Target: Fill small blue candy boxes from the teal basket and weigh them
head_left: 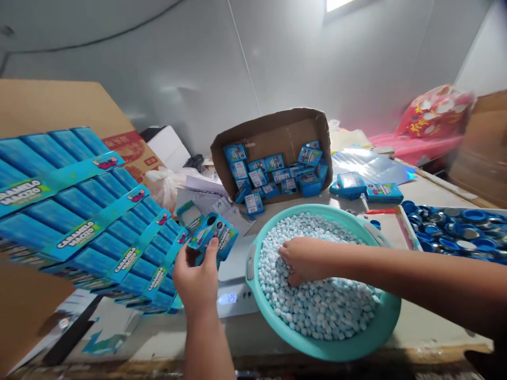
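Observation:
My left hand (200, 274) grips a small blue candy box (225, 238) between thumb and fingers, raised above a digital scale (237, 302) whose display seems to read 125. Another blue box, partly hidden, lies just behind it. My right hand (303, 258) is sunk by the fingertips into a heap of small white and pale-blue candies (328, 311). They fill a round turquoise basin (304, 345) with grey handles. The right fingers are curled down, and whether candies are inside them is hidden.
Stacked blue display packs (91, 227) rise close at the left. Behind the basin, a tilted cardboard box (273, 126) holds several blue boxes. More boxes (384, 192) lie right of it, near a tray of blue round lids (459, 229). A red plastic bag (433, 113) stands farther back.

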`<act>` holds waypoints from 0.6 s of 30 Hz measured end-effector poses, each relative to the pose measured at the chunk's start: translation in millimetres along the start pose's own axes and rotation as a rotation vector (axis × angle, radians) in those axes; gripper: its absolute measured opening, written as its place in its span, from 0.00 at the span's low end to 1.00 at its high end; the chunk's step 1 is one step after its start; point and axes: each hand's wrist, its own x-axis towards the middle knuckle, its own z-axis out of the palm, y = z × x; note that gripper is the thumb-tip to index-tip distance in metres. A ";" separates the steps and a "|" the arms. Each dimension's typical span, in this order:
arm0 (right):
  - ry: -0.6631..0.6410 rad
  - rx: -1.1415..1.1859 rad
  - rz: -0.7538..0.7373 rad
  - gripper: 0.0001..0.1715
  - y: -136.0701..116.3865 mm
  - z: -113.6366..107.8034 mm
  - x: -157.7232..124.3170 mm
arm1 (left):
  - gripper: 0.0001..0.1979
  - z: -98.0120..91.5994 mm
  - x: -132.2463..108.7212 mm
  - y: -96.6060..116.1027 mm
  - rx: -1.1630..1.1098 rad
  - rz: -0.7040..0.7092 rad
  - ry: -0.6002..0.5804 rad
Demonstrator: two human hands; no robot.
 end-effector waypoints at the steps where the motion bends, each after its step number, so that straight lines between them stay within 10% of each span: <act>1: 0.040 0.032 -0.007 0.27 2.1 4.8 -3.3 | 0.22 7.1 -3.9 14.9 -0.083 0.019 -0.020; 7: 0.132 0.051 -0.052 0.18 8.2 13.2 -12.4 | 0.20 62.4 -41.7 61.2 -0.288 -0.049 -0.328; 13: 0.100 -0.147 -0.174 0.17 10.7 11.6 -14.7 | 0.20 85.8 -51.6 25.6 -0.166 0.020 -0.632; 18: 0.342 0.155 -0.227 0.05 16.7 -3.8 -25.3 | 0.21 82.6 -50.4 16.5 -0.219 -0.078 -0.742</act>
